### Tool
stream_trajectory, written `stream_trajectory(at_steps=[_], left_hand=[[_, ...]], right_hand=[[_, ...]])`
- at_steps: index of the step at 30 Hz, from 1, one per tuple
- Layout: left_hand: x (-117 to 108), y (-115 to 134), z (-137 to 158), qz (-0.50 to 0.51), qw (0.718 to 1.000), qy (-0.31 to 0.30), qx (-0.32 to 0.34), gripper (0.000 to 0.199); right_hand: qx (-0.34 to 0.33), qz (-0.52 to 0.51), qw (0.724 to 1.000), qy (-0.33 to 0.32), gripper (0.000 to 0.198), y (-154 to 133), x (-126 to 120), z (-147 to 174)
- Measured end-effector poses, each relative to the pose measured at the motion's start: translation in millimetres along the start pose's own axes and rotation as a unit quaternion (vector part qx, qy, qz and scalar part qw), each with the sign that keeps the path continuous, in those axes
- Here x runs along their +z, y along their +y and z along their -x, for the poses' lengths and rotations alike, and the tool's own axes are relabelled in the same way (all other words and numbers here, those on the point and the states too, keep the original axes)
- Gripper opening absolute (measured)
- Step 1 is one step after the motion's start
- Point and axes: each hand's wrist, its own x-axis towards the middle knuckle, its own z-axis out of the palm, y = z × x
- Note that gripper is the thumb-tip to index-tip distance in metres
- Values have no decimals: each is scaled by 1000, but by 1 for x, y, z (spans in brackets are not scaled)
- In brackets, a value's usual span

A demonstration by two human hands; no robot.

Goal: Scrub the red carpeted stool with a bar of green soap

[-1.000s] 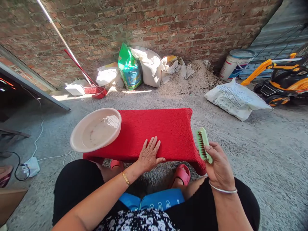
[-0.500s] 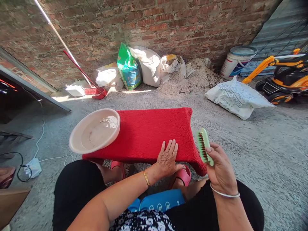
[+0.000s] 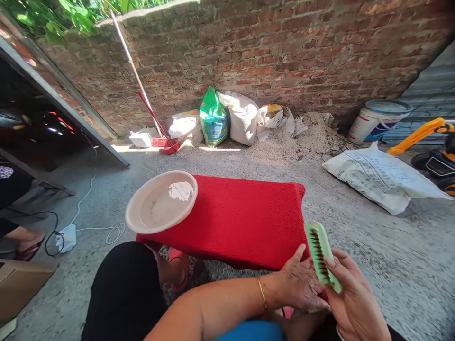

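Observation:
My right hand (image 3: 355,293) grips a pale green scrubbing brush (image 3: 324,253) by its body, with the dark brown bristles facing left. My left hand (image 3: 300,282) lies at the near right corner of a red cloth (image 3: 245,218) draped over a low bench. One finger of it sticks out apart from the others; the brush and right hand partly hide the rest. On the cloth's left end rests a pale pink basin (image 3: 140,225) holding water, with light reflecting off its surface.
Against the brick wall stand a green bag (image 3: 214,118), white sacks (image 3: 243,116), a red dustpan (image 3: 170,148) and a bucket (image 3: 378,121). A white sack (image 3: 384,175) lies on the concrete at right. At left are a power strip (image 3: 67,238), a cardboard box (image 3: 23,289) and another person's foot (image 3: 30,242).
My left hand has slid right from the cloth's top to its near right corner, beside the brush. The camera view has shifted left and up. The brush stays in my right hand.

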Motion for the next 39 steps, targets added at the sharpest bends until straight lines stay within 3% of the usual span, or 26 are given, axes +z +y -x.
stream_trajectory(at_steps=[2, 5, 9, 13, 19, 30, 39], left_hand=[[-10, -27, 23, 9, 999, 10, -39, 68], [-30, -90, 68, 19, 979, -16, -201, 72], [-56, -173, 124, -11, 898, -100, -428, 72], [-67, -209, 154, -14, 840, -152, -520, 77], [-58, -203, 147, -7, 836, -165, -524, 81], [-27, -136, 50, 38, 924, -128, -357, 91], [-17, -101, 10, 52, 954, -108, -275, 101]], right_hand=[[8, -7, 1000, -3, 38, 0, -1, 1], [13, -5, 1000, -2, 37, 1, -4, 2], [15, -2, 1000, 1, 40, 2, -7, 2], [18, -8, 1000, -1, 40, 2, -8, 2], [6, -34, 999, 25, 42, -2, -10, 3], [-6, -52, 998, 38, 38, -5, -15, 2], [2, -45, 998, 34, 38, 0, -9, -7]])
